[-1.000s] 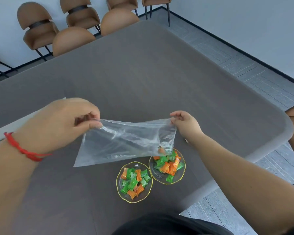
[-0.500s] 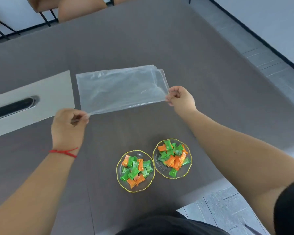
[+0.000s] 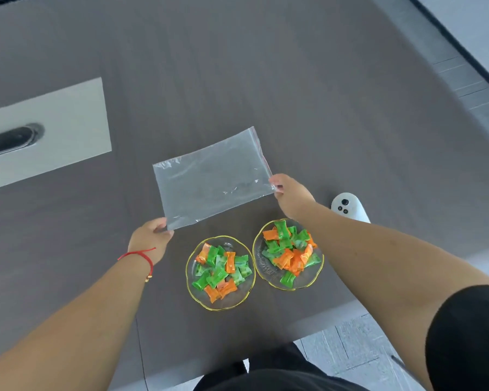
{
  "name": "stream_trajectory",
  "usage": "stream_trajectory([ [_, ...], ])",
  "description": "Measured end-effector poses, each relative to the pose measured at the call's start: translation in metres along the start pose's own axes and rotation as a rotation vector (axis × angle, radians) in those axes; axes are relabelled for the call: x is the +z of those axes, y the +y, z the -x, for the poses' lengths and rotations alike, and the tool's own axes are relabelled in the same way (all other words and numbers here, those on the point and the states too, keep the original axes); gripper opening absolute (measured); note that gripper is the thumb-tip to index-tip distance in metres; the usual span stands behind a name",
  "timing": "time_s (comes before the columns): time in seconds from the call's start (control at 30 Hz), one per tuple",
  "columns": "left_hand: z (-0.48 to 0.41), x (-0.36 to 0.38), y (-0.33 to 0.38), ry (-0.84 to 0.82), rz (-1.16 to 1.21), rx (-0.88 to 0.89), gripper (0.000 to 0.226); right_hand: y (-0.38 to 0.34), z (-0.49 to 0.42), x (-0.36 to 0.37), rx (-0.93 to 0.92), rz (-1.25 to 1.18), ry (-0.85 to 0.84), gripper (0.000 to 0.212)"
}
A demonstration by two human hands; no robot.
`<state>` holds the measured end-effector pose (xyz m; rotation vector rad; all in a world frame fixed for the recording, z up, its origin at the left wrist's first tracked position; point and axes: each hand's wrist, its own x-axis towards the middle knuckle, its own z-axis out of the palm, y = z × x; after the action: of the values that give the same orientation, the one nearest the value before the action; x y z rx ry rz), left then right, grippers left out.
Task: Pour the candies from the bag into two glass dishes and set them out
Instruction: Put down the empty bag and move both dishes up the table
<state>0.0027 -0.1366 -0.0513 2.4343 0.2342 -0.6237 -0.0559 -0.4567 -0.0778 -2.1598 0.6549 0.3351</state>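
The bag [image 3: 212, 180] is empty and lies flat on the table [image 3: 308, 88], just past the two dishes; its long side runs from the left hand [image 3: 150, 239] up to the right hand [image 3: 290, 194]; each hand pinches one near corner with its fingers pressed together; the left dish [image 3: 193, 286] and the right dish [image 3: 261, 265] sit side by side, close to the person, both full of green and orange candies [image 3: 219, 268]; I think the dishes get set out next.
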Motion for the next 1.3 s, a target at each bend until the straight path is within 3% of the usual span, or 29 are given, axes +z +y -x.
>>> stream_trajectory([
  [0.07, 0.005, 0.004, -0.008, 0.005, -0.007, -0.045, 0.048, 0.007, 0.004, -0.002, 0.004, -0.086, 0.013, 0.054],
  [0.13, 0.008, 0.011, -0.018, -0.023, 0.035, -0.157, 0.041, 0.017, 0.010, -0.006, 0.063, -0.120, 0.028, 0.062],
  [0.23, 0.024, 0.024, -0.024, -0.257, 0.101, -0.288, 0.017, 0.030, 0.021, -0.018, 0.168, 0.188, -0.087, 0.041],
  [0.33, 0.040, 0.036, -0.025, -0.340, -0.019, -0.215, 0.019, 0.038, 0.033, -0.028, 0.157, 0.551, -0.264, 0.047],
  [0.5, 0.049, 0.054, -0.025, -0.249, -0.203, -0.067, 0.024, 0.062, 0.050, -0.024, 0.095, 0.570, -0.324, 0.024],
  [0.7, 0.050, 0.066, -0.036, -0.164, -0.221, -0.060, 0.026, 0.065, 0.063, -0.013, 0.047, 0.557, -0.229, 0.033],
  [1.03, 0.055, 0.043, -0.059, 0.000, -0.039, -0.069, 0.038, 0.048, 0.076, -0.001, 0.014, 0.368, -0.133, 0.034],
  [1.3, 0.055, -0.020, -0.062, 0.199, 0.234, -0.116, 0.043, -0.023, 0.077, -0.001, -0.005, 0.132, -0.067, 0.034],
])
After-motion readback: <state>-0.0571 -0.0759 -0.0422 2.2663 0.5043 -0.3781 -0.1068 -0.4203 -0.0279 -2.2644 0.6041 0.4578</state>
